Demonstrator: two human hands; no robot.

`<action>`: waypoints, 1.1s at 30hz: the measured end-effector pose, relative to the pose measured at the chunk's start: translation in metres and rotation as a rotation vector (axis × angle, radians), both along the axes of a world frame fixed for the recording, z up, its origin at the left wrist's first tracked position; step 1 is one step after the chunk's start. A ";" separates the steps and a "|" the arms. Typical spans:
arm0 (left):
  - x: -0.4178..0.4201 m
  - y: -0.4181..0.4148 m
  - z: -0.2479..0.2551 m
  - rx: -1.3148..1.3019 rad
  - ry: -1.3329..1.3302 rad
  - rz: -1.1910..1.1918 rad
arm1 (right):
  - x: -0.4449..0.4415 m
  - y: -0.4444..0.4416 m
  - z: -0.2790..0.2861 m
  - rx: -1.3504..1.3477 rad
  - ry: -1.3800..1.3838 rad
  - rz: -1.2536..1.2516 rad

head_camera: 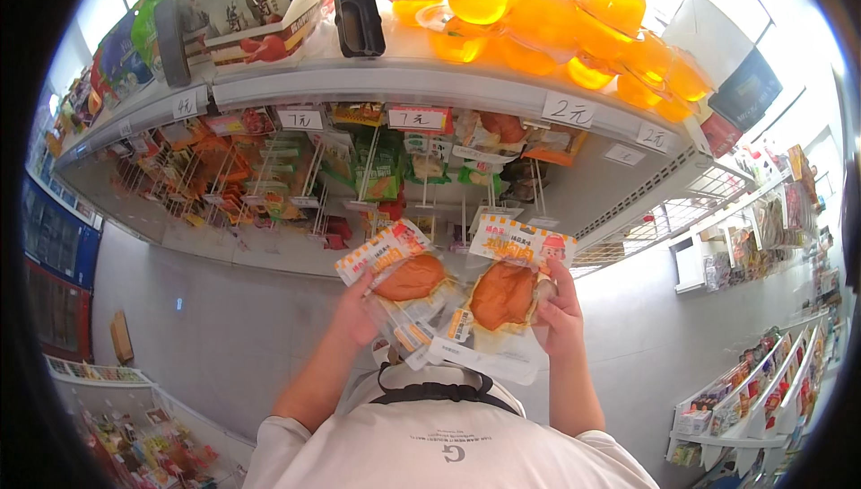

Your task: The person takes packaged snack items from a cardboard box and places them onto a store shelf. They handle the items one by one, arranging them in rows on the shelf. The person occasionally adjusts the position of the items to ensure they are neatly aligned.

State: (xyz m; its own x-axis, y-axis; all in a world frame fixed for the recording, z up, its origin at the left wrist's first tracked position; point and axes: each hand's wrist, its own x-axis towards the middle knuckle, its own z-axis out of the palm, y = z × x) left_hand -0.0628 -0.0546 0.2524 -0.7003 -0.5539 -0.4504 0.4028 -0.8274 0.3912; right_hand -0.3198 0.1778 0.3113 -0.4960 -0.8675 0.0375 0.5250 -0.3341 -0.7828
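Note:
My left hand (356,314) grips the edge of a clear vacuum pack of orange-brown cooked meat (412,278) with a checkered printed header. A matching meat pack (503,295) is pinched at its right side between the thumb and fingers of my right hand (562,311). Both packs are held side by side in front of my chest, tilted slightly apart, and their lower ends overlap. Parts of the palms are hidden behind the packs. Beyond them, snack packets (377,162) hang on metal hooks beneath a shelf ledge (377,82).
Orange jelly cups (545,18) are stacked on the shelf top, near a black plastic tray (360,21) and an open carton of pouches (262,25). Stocked racks (746,381) stand at right, another display (144,422) at lower left. A cardboard piece (122,336) lies on the floor.

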 end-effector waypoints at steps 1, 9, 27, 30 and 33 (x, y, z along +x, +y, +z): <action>-0.002 0.003 0.000 0.022 0.012 -0.047 | 0.000 0.000 0.002 -0.016 0.047 0.031; -0.020 0.035 0.027 -0.146 -0.069 -0.226 | 0.009 -0.040 0.014 0.334 0.694 -0.131; 0.015 0.051 -0.040 -0.152 -0.253 -0.044 | -0.064 -0.138 0.048 0.287 0.387 -0.377; 0.023 0.048 -0.049 -0.189 -0.246 -0.025 | -0.070 -0.141 0.041 0.298 0.422 -0.381; 0.026 0.047 -0.056 -0.176 -0.284 0.004 | -0.075 -0.151 0.043 0.285 0.437 -0.372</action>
